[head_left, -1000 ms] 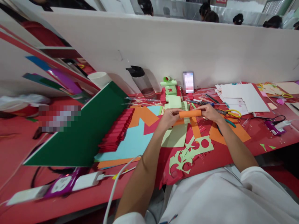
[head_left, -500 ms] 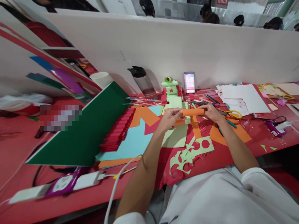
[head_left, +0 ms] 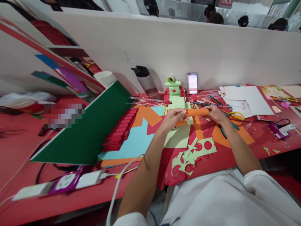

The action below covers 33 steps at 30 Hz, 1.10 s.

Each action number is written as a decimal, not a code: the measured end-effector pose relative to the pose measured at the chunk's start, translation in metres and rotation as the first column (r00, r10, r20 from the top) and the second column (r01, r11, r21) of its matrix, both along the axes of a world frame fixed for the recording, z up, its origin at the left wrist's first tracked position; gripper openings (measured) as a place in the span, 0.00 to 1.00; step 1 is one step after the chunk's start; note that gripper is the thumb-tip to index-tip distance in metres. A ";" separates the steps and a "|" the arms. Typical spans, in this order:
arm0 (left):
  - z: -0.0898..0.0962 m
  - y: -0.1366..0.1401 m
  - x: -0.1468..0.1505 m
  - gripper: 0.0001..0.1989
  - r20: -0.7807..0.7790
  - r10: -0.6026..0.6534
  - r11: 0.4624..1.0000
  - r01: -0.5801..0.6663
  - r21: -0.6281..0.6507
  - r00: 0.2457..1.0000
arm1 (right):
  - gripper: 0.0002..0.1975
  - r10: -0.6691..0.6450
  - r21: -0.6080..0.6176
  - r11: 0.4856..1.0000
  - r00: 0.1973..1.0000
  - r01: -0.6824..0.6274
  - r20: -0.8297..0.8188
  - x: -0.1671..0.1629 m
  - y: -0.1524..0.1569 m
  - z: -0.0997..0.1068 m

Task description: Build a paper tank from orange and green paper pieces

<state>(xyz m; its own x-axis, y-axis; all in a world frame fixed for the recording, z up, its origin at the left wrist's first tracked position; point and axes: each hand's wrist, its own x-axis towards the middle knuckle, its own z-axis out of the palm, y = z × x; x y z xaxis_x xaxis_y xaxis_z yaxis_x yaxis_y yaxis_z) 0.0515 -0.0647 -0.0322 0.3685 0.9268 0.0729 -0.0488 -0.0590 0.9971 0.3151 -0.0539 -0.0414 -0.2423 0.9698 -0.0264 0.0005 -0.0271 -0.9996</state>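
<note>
Roll, orng, long axis L-R btwn hands.

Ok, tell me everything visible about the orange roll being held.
The orange roll is a plain cylinder, apparently rolled paper. It runs side to side, nearly level, overlapping part of the pale green paper model in view. The left grip holds one end, the right grip the other; whether it is hollow cannot be seen.

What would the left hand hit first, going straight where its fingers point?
First the orange roll that the left hand holds, then probably the right hand at the roll's other end; depth is unclear.
</note>
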 end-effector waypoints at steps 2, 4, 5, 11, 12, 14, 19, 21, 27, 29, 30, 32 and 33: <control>0.000 0.000 0.000 0.29 -0.005 -0.009 1.000 0.009 -0.015 1.000 | 0.15 -0.009 0.000 1.000 1.000 0.009 0.007 0.000 0.000 0.001; -0.001 0.000 0.000 0.29 -0.011 -0.007 1.000 0.006 -0.023 1.000 | 0.14 -0.019 0.006 1.000 1.000 0.019 0.017 -0.001 -0.001 0.002; -0.001 0.001 0.000 0.29 -0.012 -0.006 1.000 0.006 -0.024 1.000 | 0.14 -0.023 0.009 1.000 1.000 0.023 0.022 -0.001 -0.001 0.003; -0.001 0.001 0.002 0.29 0.010 -0.018 1.000 0.018 -0.024 1.000 | 0.14 -0.022 0.026 0.999 0.999 0.022 0.023 -0.001 -0.002 0.005; 0.000 0.001 0.002 0.29 0.010 -0.015 1.000 0.015 -0.025 1.000 | 0.14 -0.023 0.029 0.999 0.999 0.023 0.024 -0.001 -0.002 0.006; 0.001 0.000 0.002 0.30 -0.001 -0.005 1.000 0.005 -0.023 1.000 | 0.14 -0.026 0.037 0.999 0.999 0.024 0.035 -0.001 -0.002 0.006; -0.001 0.002 0.001 0.27 -0.043 0.015 1.000 -0.015 -0.007 0.999 | 0.15 -0.013 0.054 0.999 0.998 0.010 0.054 -0.002 -0.002 0.005; -0.002 0.003 0.001 0.25 -0.069 0.031 1.000 -0.031 0.006 0.997 | 0.15 -0.013 0.070 0.997 0.997 0.007 0.079 -0.003 -0.001 0.005; -0.003 0.001 0.007 0.15 -0.106 0.171 0.973 -0.151 0.174 0.980 | 0.15 -0.065 0.098 0.994 0.993 0.055 0.099 -0.003 0.002 0.001; -0.003 -0.001 0.009 0.13 -0.127 0.260 0.933 -0.216 0.289 0.957 | 0.15 -0.097 0.099 0.991 0.993 0.091 0.065 -0.002 0.004 -0.001; -0.002 -0.002 0.009 0.12 -0.140 0.295 0.910 -0.233 0.344 0.945 | 0.15 -0.112 0.106 0.989 0.993 0.107 0.048 -0.002 0.004 -0.002; -0.001 -0.004 0.010 0.13 -0.152 0.324 0.881 -0.239 0.409 0.934 | 0.14 -0.139 0.144 0.980 0.990 0.134 0.022 -0.002 0.005 -0.003; -0.001 -0.004 0.011 0.14 -0.148 0.315 0.881 -0.231 0.412 0.937 | 0.14 -0.150 0.169 0.975 0.989 0.145 0.016 -0.002 0.005 -0.003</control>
